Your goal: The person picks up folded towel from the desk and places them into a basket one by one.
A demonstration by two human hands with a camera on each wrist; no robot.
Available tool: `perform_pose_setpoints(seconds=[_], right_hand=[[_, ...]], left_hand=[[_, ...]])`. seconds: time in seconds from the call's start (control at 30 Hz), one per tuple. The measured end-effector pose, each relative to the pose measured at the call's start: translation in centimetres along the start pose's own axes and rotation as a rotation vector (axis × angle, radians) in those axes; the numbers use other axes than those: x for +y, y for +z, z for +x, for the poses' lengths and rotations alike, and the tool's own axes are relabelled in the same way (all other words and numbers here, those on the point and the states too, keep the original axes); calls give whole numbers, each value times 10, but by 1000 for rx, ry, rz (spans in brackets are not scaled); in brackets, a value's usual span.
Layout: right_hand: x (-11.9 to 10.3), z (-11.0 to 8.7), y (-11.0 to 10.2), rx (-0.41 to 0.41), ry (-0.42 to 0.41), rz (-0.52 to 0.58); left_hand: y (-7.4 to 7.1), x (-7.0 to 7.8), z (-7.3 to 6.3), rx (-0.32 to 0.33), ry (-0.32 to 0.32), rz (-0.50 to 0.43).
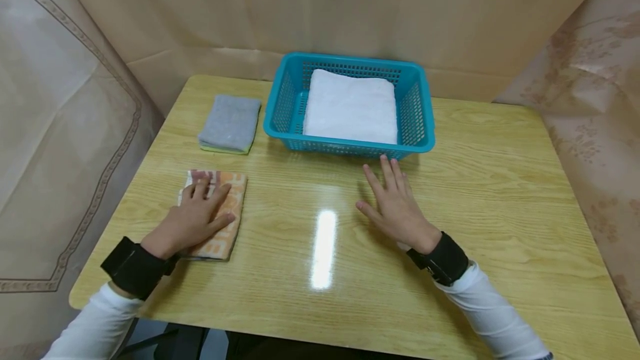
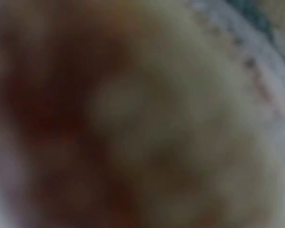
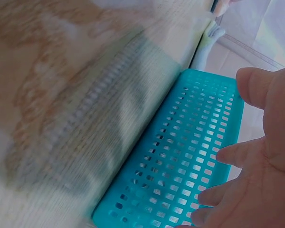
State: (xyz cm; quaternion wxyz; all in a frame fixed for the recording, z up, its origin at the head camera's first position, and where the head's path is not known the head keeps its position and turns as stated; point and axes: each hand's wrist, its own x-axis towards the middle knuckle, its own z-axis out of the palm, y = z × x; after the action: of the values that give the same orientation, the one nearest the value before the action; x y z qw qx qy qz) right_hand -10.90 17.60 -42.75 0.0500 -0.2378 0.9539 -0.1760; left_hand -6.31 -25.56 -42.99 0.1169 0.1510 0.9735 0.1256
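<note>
My left hand rests palm down on a folded towel with an orange, white and brownish pattern, its fingers spread over the cloth. The left wrist view is a close blur. My right hand is held over the table, fingers spread and nothing in its grasp. Its fingertips lie right at the front of a blue plastic basket. From the right wrist view, the fingers stand beside the basket's perforated side. Inside the basket lies a folded white towel.
Left of the basket, a grey folded cloth lies on top of a yellow-green one, whose edge shows. All stand on a glossy wood-grain table. Hanging fabric borders the table's back and sides.
</note>
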Motion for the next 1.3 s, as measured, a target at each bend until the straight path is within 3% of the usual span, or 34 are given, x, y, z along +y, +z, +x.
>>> perform_pose_setpoints(seconds=[0.57,1.07,1.3], right_hand=[[1,-4,-2,16,17,-7],[-3,-5,1,3,5,-1],[-4,-7,0,33,5,-10]], left_hand=[[6,12,9,23,16,53],[12,19,6,34,28,76],[16,20,10,91,74,134]])
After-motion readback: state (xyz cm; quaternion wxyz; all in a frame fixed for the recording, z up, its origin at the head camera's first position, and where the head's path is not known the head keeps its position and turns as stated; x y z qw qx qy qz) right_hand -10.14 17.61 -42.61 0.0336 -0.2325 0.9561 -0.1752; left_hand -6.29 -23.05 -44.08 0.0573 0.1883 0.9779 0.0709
